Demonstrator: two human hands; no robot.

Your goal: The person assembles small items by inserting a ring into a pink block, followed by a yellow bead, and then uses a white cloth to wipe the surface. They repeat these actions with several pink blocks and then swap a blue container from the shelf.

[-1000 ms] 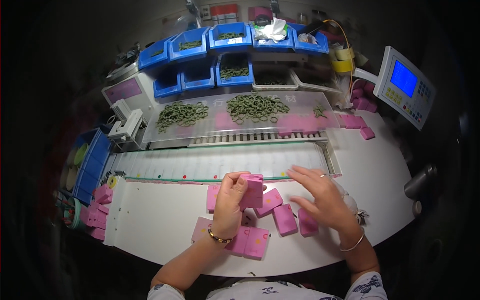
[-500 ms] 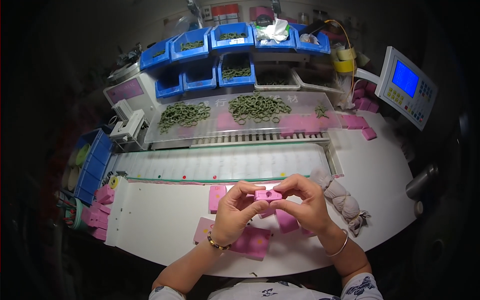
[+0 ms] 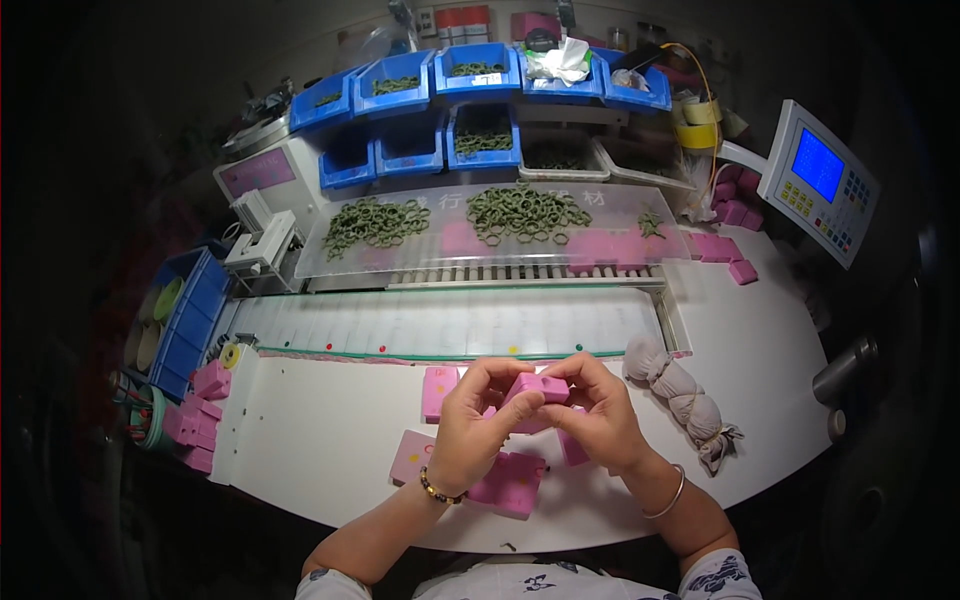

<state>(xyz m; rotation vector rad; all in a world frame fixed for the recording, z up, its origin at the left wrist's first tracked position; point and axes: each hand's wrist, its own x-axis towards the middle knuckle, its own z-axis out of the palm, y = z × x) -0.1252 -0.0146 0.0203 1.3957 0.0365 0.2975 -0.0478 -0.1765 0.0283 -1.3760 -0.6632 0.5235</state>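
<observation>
Both my hands hold one small pink block above the front middle of the white table. My left hand pinches its left end, thumb in front and index finger behind. The right hand grips the other end the same way. A dark hole shows on the block's upper side; its lower part is hidden by my fingers. Around and below my hands lie more pink blocks: an upright one beyond my left hand, a pale one with a yellow dot by my left wrist, and another between my forearms.
A pale conveyor belt with coloured dots runs across behind my hands. Beyond it, a clear shelf carries piles of green rings below blue bins. A tied cloth bundle lies right; a control panel stands far right.
The pink block has been tilted in my fingers, so more of its upper face shows. My hands stay in nearly the same place. Dots on the belt have shifted left.
</observation>
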